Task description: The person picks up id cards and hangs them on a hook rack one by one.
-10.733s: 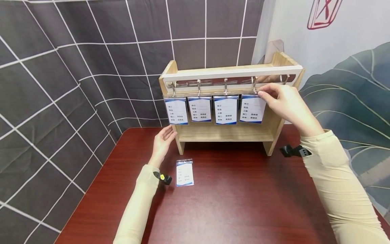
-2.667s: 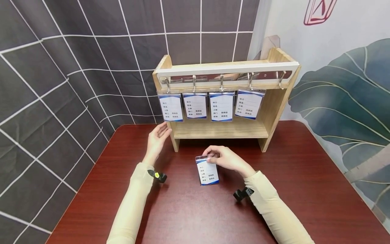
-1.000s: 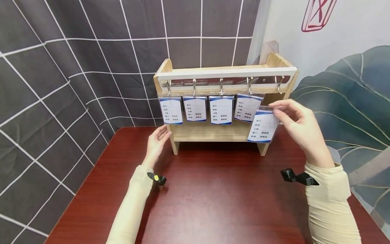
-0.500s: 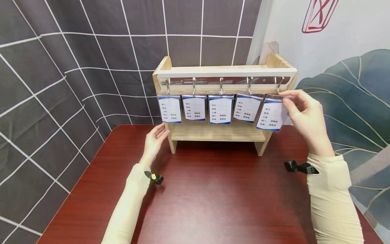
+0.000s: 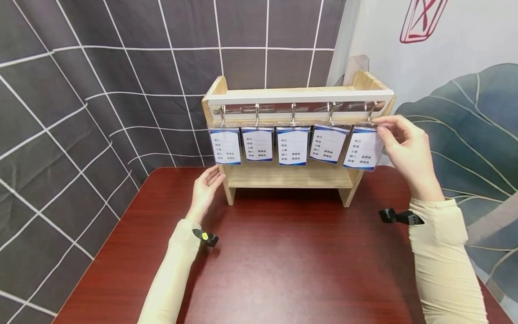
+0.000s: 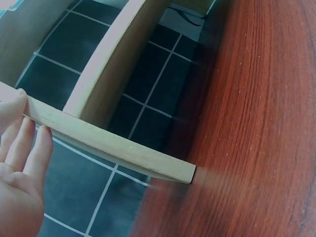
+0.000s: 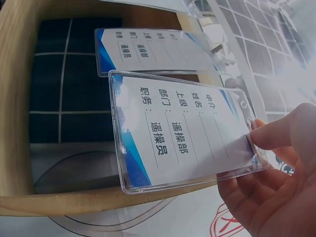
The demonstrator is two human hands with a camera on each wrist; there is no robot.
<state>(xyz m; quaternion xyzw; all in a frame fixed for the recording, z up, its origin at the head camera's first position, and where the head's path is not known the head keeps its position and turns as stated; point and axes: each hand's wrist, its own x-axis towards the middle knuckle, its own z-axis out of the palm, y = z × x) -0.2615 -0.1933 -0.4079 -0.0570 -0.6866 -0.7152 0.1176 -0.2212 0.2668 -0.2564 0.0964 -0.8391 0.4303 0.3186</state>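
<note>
A wooden shelf rack (image 5: 299, 180) stands at the back of a dark red table (image 5: 283, 270), with a metal hook rail (image 5: 297, 108) under its white top bar. Several clear badge holders with blue-and-white cards hang from the hooks. My right hand (image 5: 398, 141) pinches the top edge of the rightmost badge holder (image 5: 362, 147) (image 7: 182, 138) at the last hook (image 5: 370, 112). My left hand (image 5: 206, 186) (image 6: 19, 168) rests with straight fingers against the rack's left side panel (image 6: 113, 143).
A dark tiled cloth (image 5: 101, 90) hangs behind and to the left. A white wall with a leaf print (image 5: 457, 112) is at the right. The table's left edge (image 5: 105, 243) runs diagonally. Black wrist cameras (image 5: 400, 217) sit on both sleeves.
My right hand picked the badge holder up from the table, carried it up and right, and now holds it at the rightmost hook. The left hand has stayed against the rack.
</note>
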